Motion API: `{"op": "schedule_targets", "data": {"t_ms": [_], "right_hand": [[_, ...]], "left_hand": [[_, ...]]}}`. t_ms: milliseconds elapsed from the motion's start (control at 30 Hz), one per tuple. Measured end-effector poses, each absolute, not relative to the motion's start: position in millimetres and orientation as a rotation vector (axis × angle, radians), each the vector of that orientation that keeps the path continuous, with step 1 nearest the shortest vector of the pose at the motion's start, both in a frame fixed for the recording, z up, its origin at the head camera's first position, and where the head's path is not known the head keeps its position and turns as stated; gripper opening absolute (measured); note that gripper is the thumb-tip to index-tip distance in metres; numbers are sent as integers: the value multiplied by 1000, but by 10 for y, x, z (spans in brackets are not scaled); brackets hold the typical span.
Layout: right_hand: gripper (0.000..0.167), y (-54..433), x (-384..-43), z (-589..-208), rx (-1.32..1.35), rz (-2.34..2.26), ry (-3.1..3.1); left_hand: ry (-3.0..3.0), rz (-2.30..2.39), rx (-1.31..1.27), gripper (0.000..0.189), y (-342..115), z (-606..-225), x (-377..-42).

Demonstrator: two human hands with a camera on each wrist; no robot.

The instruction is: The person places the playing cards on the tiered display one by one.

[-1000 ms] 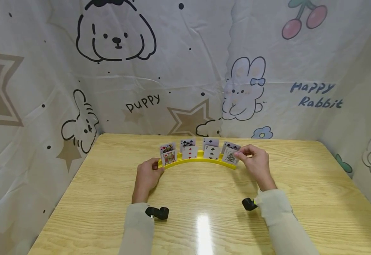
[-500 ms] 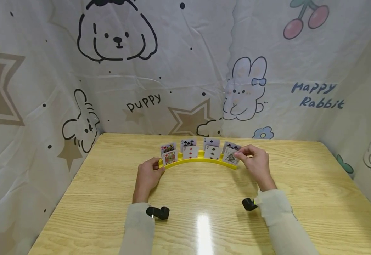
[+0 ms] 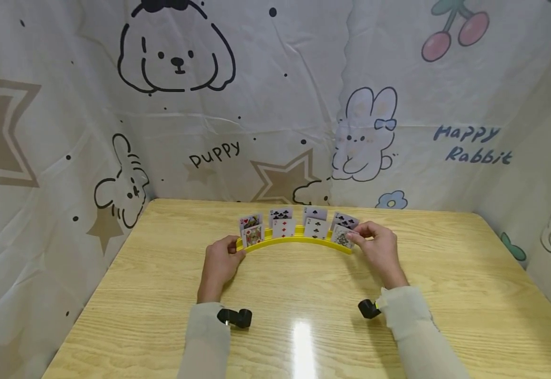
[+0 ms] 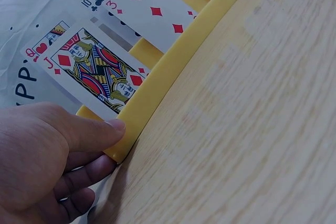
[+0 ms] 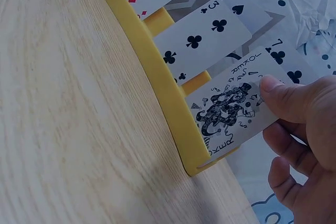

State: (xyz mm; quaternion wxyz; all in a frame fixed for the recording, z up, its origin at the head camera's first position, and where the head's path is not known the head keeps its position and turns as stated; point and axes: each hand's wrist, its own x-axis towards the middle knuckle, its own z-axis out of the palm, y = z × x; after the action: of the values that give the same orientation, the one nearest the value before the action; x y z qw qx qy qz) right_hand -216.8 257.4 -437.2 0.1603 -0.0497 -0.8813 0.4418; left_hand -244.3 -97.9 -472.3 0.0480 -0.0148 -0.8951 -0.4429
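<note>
A curved yellow card holder (image 3: 290, 240) stands on the table with two rows of upright playing cards. My left hand (image 3: 220, 260) grips its left end, the thumb on the front edge beside the jack of diamonds (image 4: 94, 74). At the other end my right hand (image 3: 378, 251) pinches the joker (image 5: 231, 106) between thumb and fingers. The joker's lower edge sits in the front slot, with the seven of clubs (image 5: 286, 64) behind it. Between them in front are the three of diamonds (image 4: 152, 11) and three of clubs (image 5: 202, 38).
The wooden table (image 3: 294, 295) reaches back to a printed cloth (image 3: 275, 105) that hangs behind and at both sides. Back-row cards include a queen of hearts (image 4: 41, 50), a ten of clubs (image 4: 98, 2) and a two of spades (image 5: 239, 9).
My right hand has moved slightly down with the joker, and more of the seven of clubs shows behind it. My left hand keeps its place on the holder.
</note>
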Motion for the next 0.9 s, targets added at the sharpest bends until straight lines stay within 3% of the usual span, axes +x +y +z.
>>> {"op": "schedule_targets", "data": {"t_ms": [900], "right_hand": [[27, 2721, -1954, -4649, -216, 1217, -2624]], "left_hand": [[-2753, -1384, -23, 41, -1155, -4912, -2498]]}}
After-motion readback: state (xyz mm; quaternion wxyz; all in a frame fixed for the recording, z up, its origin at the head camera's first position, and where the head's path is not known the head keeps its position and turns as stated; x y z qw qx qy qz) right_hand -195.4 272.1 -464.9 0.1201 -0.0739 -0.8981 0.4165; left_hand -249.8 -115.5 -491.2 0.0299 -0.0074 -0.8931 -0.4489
